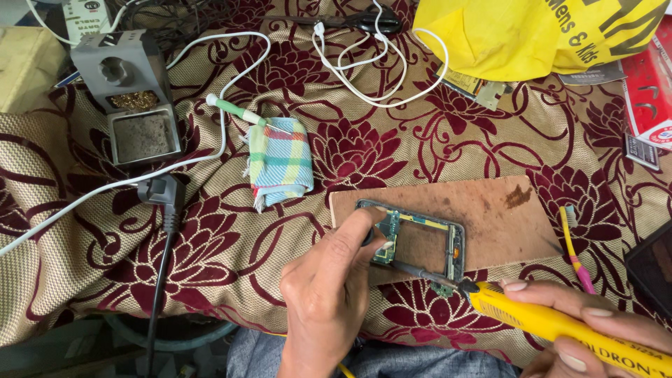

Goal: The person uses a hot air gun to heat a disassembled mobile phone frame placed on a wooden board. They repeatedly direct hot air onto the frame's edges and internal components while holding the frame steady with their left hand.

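A phone frame with a green circuit board lies on a brown wooden board. My left hand rests on its left edge, with the thumb and forefinger pinching the board's left side. My right hand grips a yellow soldering iron. Its dark tip reaches left to the circuit board, close to my left fingertips.
A grey soldering stand with sponge and brass wool sits at upper left. A folded checked cloth and a green-white tool lie in the middle. White cables, a yellow bag, a toothbrush and a black plug lie around.
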